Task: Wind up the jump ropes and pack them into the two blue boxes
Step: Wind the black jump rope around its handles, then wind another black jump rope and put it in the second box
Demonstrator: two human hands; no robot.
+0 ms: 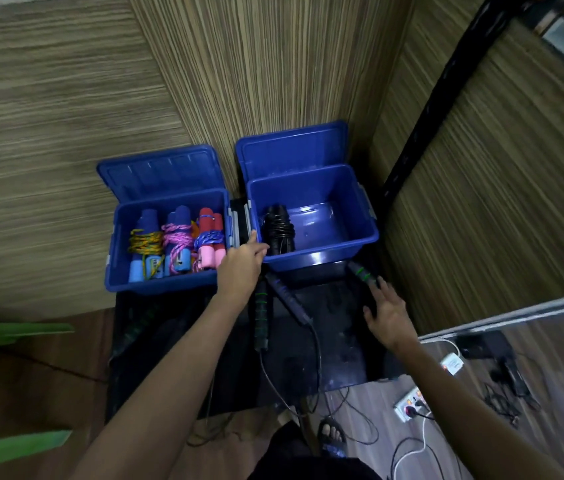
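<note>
Blue left box (169,237) holds three wound ropes, right box (311,216) one; two ropes remain. Your left hand (240,266) and right hand (386,313) spread open, the green-banded handle (361,271) just beyond your right fingertips.

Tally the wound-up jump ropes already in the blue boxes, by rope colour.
Yellow rope bundle, left box: 1
Pink rope bundle, left box: 1
Blue rope bundle, left box: 1
Black rope bundle, right box: 1
Total: 4
</note>
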